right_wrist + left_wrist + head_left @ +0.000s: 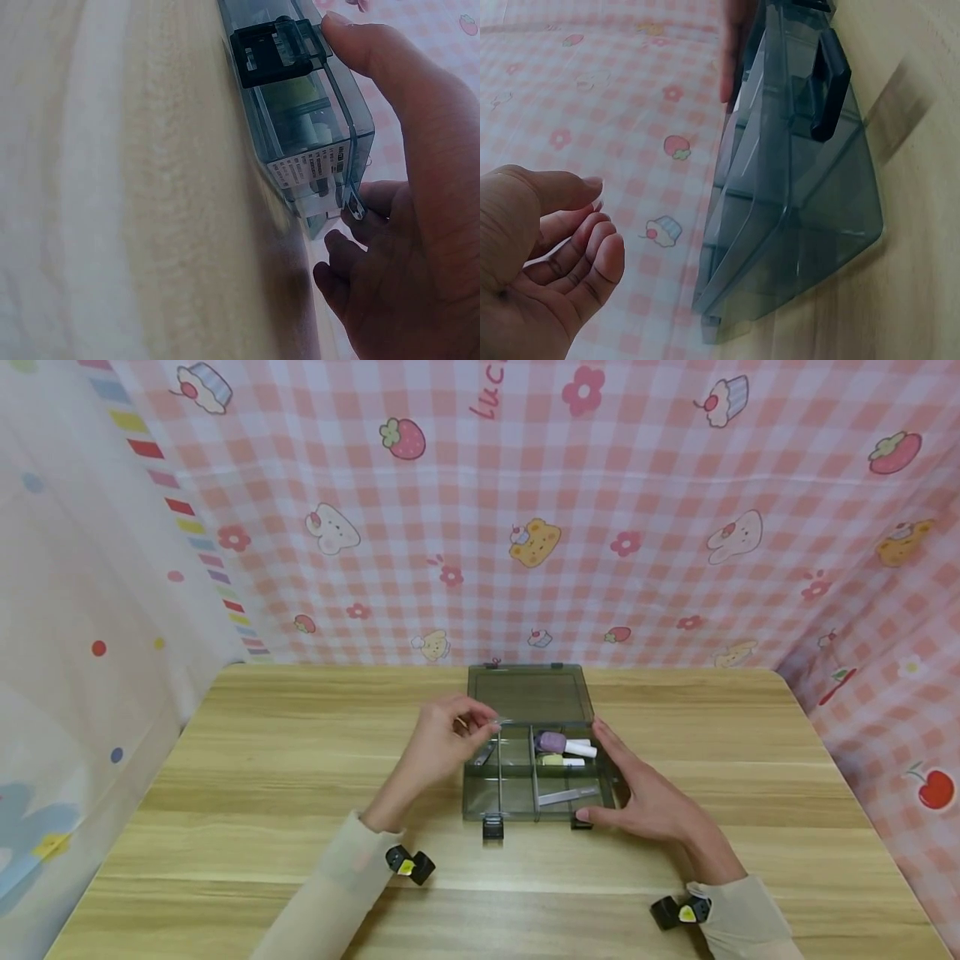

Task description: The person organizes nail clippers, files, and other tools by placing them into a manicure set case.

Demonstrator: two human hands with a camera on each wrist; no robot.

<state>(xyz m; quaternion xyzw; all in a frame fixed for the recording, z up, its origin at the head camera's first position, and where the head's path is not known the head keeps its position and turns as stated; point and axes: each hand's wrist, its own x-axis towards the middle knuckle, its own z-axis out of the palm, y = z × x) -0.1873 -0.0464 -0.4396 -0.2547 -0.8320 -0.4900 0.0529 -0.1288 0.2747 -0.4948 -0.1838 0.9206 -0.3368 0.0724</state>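
Observation:
A see-through grey divided plastic box (517,814) lies on the table with its lid (529,695) folded back. My left hand (453,731) hovers over its back left compartment, fingers loosely curled and thumb near the fingertips; nothing shows between them. Below lies a small metal item (485,754), partly hidden. My right hand (648,793) grips the box's right end, thumb at the front edge by a black latch (274,56), fingers at the back corner. A purple nail polish bottle (551,742) and a yellowish bottle (551,761) lie back right. A slim silver tool (567,796) lies front right.
The wooden table (300,793) extends on both sides of the box. A pink checked cloth (480,485) hangs behind it, with cloths at both sides. Another black latch (492,828) hangs open at the box's front left. A small camera (410,864) sits by the left wrist.

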